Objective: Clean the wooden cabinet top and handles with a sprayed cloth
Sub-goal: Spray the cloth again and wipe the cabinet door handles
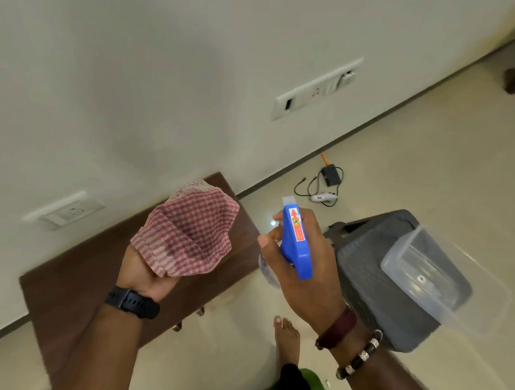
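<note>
Spray bottle (296, 242) label: red arrow.

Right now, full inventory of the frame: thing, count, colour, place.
cloth: 1, red-white check, over the left hand, above the cabinet
spray bottle: 1, blue head, clear body, in the right hand
cabinet top: 1, dark brown wood, against the wall
cabinet handles: 2 visible, metal, front edge
basket: 1, grey, floor right
plastic container: 1, clear, on the basket
wall sockets: 2 plates, white, wall
adapter with cables: 1, black, floor by the wall
left hand: holds the cloth, black watch
right hand: grips the bottle, bracelets
foot: bare, on the floor
</note>
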